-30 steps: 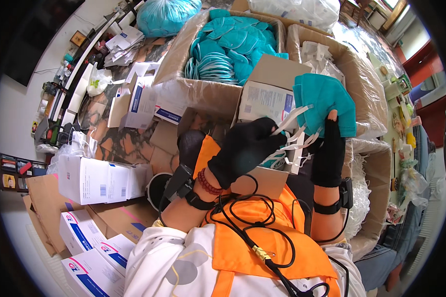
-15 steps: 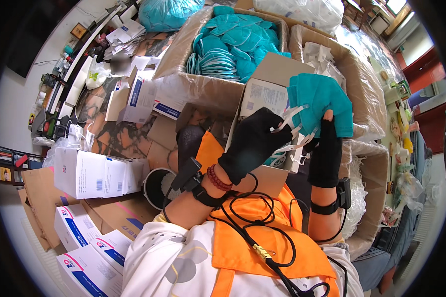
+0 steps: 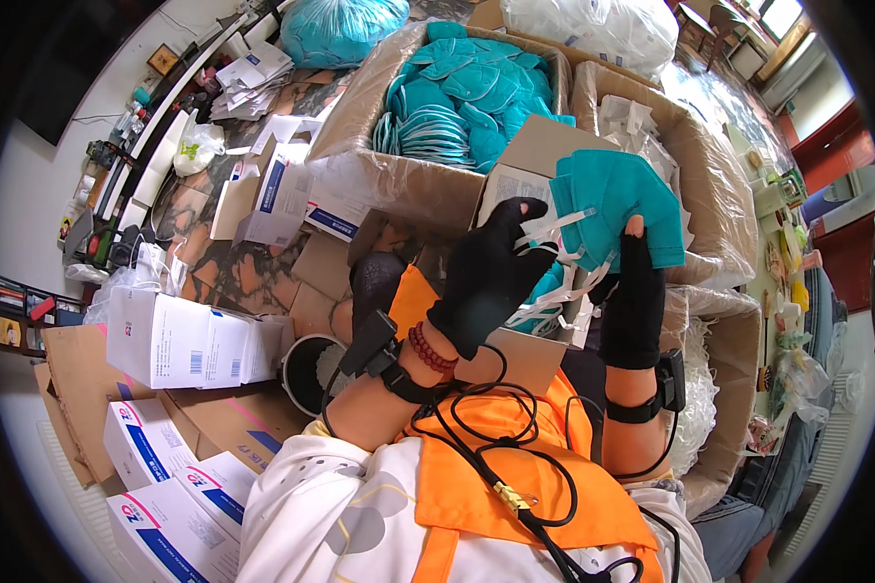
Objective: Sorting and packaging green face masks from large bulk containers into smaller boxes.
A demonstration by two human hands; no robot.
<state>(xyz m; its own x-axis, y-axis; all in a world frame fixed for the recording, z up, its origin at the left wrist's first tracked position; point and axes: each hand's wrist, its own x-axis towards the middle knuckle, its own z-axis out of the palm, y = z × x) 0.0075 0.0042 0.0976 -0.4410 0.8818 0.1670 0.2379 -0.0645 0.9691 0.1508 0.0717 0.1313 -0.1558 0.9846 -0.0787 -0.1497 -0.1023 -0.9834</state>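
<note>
My right hand (image 3: 636, 296), in a black fingerless glove, grips a small stack of teal face masks (image 3: 627, 209), its thumb on the front one. White ear straps hang from the stack's left side. My left hand (image 3: 496, 267), gloved alike, is just left of the stack, thumb and index finger apart beside the straps; whether a strap touches its fingers I cannot tell. Below and between the hands stands an opened carton (image 3: 525, 361), with more teal masks (image 3: 548, 291) in it. A white printed box (image 3: 517, 187) shows at its far side.
A large lined carton (image 3: 428, 180) piled with teal masks stands ahead. To its right is a carton (image 3: 715, 185) with white pieces; nearer, another carton (image 3: 739, 350) holds white strands. White boxes (image 3: 180, 335) and a black-rimmed bin (image 3: 306, 374) are at left. Black cables (image 3: 515, 466) cross my orange apron.
My left hand's index finger has lifted away from the thumb and the straps. The mask stack in my right hand has shifted slightly left.
</note>
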